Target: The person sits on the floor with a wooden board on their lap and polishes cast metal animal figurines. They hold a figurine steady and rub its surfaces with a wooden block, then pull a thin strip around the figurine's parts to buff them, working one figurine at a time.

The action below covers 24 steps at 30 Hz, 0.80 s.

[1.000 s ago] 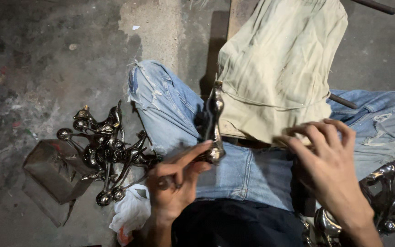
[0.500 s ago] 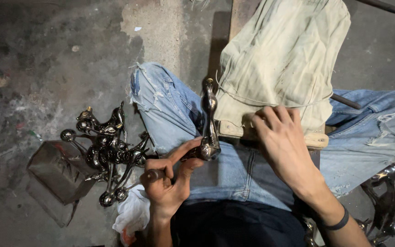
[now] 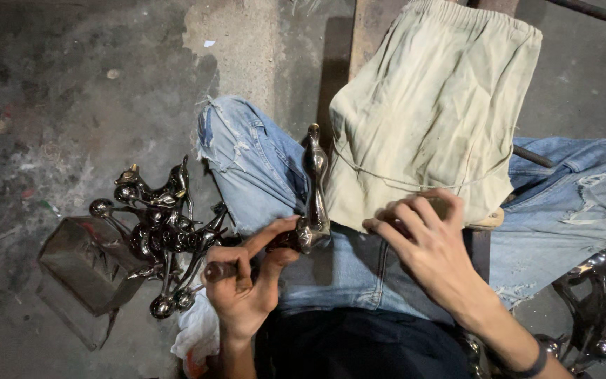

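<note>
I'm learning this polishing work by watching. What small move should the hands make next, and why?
Probably bring the right hand and the beige cloth onto the shiny metal figure. The left hand holds that figure upright by its base beside the cloth, while the right hand only presses the cloth's lower edge on the lap, apart from the figure.

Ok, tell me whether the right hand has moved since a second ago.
Yes. The right hand has slid toward the person's left along the lower edge of the beige cloth, ending closer to the shiny metal piece held by the left hand.
</note>
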Each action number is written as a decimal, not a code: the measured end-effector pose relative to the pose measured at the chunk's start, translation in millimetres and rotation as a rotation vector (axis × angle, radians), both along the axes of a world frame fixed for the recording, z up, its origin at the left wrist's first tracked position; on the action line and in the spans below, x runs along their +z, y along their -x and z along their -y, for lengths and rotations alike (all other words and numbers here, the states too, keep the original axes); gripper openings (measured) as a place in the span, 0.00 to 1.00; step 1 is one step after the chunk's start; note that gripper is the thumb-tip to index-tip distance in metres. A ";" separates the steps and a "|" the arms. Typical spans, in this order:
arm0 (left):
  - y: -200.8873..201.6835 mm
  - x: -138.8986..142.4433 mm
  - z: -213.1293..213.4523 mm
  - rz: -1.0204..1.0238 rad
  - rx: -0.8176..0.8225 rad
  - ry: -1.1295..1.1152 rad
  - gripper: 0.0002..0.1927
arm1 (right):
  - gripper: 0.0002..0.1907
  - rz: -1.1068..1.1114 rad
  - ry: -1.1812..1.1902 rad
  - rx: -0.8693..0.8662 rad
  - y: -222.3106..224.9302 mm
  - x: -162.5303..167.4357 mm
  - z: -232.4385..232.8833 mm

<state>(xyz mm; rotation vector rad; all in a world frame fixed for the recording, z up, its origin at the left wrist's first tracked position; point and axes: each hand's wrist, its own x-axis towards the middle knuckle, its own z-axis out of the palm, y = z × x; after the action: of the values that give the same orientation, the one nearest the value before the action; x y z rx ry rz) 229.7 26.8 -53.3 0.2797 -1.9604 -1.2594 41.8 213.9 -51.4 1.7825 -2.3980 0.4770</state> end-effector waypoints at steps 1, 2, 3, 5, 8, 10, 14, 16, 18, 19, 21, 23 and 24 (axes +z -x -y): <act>-0.2 -1.4 0.4 -0.021 -0.022 -0.006 0.22 | 0.26 0.011 -0.002 -0.018 -1.1 1.4 -3.7; -0.2 -3.2 -0.8 -0.019 -0.066 -0.071 0.22 | 0.28 0.040 0.019 -0.026 -1.4 2.9 -7.7; 0.2 -5.4 -1.6 -0.017 -0.113 -0.134 0.22 | 0.31 0.068 0.040 -0.037 -1.5 4.4 -11.0; 4.9 -10.0 -2.5 0.037 -0.142 -0.130 0.21 | 0.33 0.112 0.105 -0.082 1.1 6.9 -16.7; 14.2 -11.4 -5.4 0.213 -0.068 0.068 0.22 | 0.31 0.158 0.193 -0.179 9.1 10.3 -25.9; 21.7 -7.3 -7.7 0.332 -0.019 0.200 0.23 | 0.28 0.155 0.203 -0.259 15.2 11.8 -32.7; 34.4 8.1 -5.7 0.057 -0.167 0.143 0.19 | 0.25 0.148 0.250 -0.340 22.6 9.9 -43.8; 37.4 15.2 -6.8 0.069 -0.202 0.036 0.18 | 0.24 0.138 0.293 -0.364 23.2 7.7 -46.6; 41.7 18.1 -10.4 0.046 -0.176 0.150 0.20 | 0.23 0.149 0.299 -0.378 22.4 6.0 -47.1; 43.5 18.5 -12.3 0.035 -0.162 0.204 0.22 | 0.22 0.154 0.299 -0.384 21.7 5.8 -46.4; 43.2 18.6 -17.6 -0.027 -0.172 0.260 0.22 | 0.22 0.167 0.322 -0.372 20.8 6.0 -42.6; 42.8 17.4 -18.9 -0.036 -0.192 0.262 0.23 | 0.23 0.153 0.311 -0.357 21.3 8.2 -36.2; 42.9 16.5 -19.4 -0.015 -0.207 0.236 0.23 | 0.23 0.131 0.290 -0.349 22.4 9.4 -31.4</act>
<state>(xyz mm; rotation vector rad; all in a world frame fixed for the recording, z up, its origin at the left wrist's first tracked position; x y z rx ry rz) 186.8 46.3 -36.7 -0.0521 -2.1439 -1.1368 19.4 245.3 -42.0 1.2193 -2.4952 0.8630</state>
